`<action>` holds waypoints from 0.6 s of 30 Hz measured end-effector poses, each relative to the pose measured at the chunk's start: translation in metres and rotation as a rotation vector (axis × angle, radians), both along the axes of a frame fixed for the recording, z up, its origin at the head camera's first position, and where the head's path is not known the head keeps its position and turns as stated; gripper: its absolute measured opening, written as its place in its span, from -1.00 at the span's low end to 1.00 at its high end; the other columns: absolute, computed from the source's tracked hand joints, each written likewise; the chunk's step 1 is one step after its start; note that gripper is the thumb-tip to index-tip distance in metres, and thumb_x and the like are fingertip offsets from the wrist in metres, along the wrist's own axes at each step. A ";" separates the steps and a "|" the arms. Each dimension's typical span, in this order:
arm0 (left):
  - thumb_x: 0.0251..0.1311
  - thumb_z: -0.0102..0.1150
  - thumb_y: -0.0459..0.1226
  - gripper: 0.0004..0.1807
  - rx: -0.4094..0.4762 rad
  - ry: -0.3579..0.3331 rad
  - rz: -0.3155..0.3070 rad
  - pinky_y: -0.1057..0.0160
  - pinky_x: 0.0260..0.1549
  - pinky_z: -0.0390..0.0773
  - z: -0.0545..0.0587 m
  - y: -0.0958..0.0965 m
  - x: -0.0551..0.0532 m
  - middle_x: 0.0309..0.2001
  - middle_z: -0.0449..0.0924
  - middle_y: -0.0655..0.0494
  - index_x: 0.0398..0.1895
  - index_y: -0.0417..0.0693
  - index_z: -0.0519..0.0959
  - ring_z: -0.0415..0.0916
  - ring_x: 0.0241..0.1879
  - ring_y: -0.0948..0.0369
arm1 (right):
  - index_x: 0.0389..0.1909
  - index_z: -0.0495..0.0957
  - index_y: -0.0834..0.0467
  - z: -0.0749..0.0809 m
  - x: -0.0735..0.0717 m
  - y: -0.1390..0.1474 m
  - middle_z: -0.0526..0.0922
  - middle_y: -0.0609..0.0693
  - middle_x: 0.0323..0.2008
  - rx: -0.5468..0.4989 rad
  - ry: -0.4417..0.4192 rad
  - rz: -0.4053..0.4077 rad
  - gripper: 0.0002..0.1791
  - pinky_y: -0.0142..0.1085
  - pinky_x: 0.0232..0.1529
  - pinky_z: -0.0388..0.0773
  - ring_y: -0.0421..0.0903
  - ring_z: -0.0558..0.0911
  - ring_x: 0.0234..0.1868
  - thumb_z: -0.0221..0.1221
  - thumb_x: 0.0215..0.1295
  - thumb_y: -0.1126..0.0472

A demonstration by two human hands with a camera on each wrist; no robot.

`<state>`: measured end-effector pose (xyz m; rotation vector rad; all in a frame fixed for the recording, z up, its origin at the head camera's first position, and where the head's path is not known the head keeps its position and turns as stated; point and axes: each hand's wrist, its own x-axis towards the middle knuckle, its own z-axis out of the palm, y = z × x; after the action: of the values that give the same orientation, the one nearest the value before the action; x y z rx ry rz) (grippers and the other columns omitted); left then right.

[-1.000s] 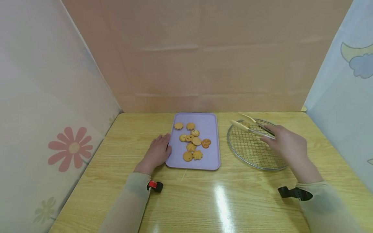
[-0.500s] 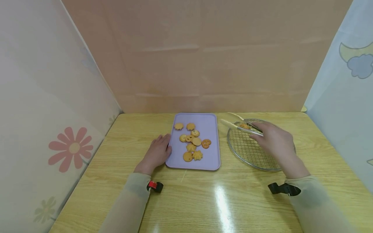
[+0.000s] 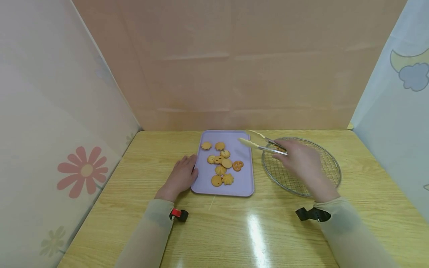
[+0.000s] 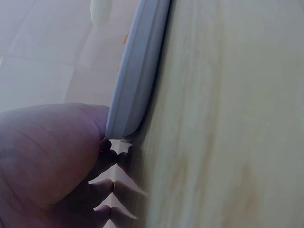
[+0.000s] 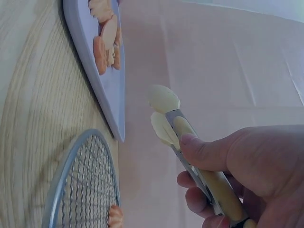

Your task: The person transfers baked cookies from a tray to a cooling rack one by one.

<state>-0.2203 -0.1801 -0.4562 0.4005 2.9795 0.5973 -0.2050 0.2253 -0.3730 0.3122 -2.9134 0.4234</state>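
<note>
Leftward has gone my right hand [image 3: 298, 156] over the last half second, carrying the long silver, cream-tipped metal tongs [image 3: 263, 148] to the right edge of the lilac rectangular tray [image 3: 241, 186]; my left hand [image 3: 181, 173] has stayed put. Right fingers grasp the tongs, thumb along one arm and the others curled against the opposite one, a hold suited, I judge, to squeezing; the tips stand parted, nothing between them. My left fingers are relaxed and grip nothing; the thumb touches the tray's left side, probably to keep it from sliding.

On the tray, golden round and scalloped biscuits [image 3: 226, 163] lie mostly bunched, some overlapping, with a brown pretzel-shaped biscuit [image 3: 237, 165] just right of the bunch and two scalloped ones toward the far end. Under my right hand, beside the tray, lies a round wire-mesh rack [image 3: 283, 174] with a grey metal rim. One ridged, orange-brown biscuit [image 5: 115, 217] sits on it. Tray and rack share the pale wood-grain table [image 3: 214, 230], side by side, seemingly so the tongs reach both.
</note>
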 end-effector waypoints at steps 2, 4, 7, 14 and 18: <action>0.70 0.01 -0.21 -0.34 0.001 0.009 -0.003 -0.27 0.68 0.00 0.000 0.000 0.000 0.68 0.25 -0.23 0.71 -0.33 0.23 0.05 0.70 -0.29 | 0.46 0.63 0.00 0.000 -0.001 -0.005 0.71 0.19 0.32 -0.001 0.007 0.011 -0.41 0.14 -0.40 0.65 0.32 0.79 0.03 0.43 0.49 -0.04; 0.69 0.02 -0.23 -0.34 0.003 0.014 -0.007 -0.28 0.67 0.01 0.001 0.000 0.001 0.67 0.26 -0.24 0.71 -0.34 0.24 0.06 0.69 -0.30 | 0.45 0.64 0.01 -0.001 -0.002 -0.010 0.73 0.18 0.29 0.000 0.013 0.024 -0.41 0.14 -0.39 0.67 0.31 0.80 0.03 0.44 0.47 -0.04; 0.68 0.03 -0.24 -0.34 0.006 0.026 -0.013 -0.30 0.66 0.04 0.000 0.000 0.001 0.66 0.28 -0.26 0.69 -0.36 0.26 0.09 0.68 -0.32 | 0.45 0.65 0.01 -0.001 -0.003 -0.018 0.75 0.18 0.27 0.006 0.009 0.033 -0.41 0.14 -0.36 0.68 0.29 0.80 0.04 0.44 0.47 -0.05; 0.69 0.01 -0.22 -0.34 -0.007 0.033 -0.020 -0.29 0.66 0.06 -0.002 0.000 -0.001 0.66 0.28 -0.25 0.70 -0.35 0.24 0.08 0.68 -0.30 | 0.45 0.65 0.00 -0.001 -0.007 -0.034 0.78 0.14 0.22 0.016 -0.017 0.053 -0.41 0.06 -0.37 0.66 0.22 0.81 -0.02 0.45 0.47 -0.04; 0.69 0.02 -0.22 -0.34 -0.002 0.024 -0.019 -0.29 0.66 0.04 -0.002 -0.001 0.000 0.67 0.27 -0.25 0.70 -0.35 0.24 0.07 0.69 -0.30 | 0.43 0.68 0.00 -0.002 -0.008 -0.042 0.80 0.10 0.16 0.013 -0.008 0.068 -0.42 -0.03 -0.46 0.60 0.14 0.81 -0.13 0.48 0.44 -0.01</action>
<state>-0.2205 -0.1808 -0.4580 0.4379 2.9948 0.5925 -0.2130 0.1828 -0.3752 0.4132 -2.9213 0.4172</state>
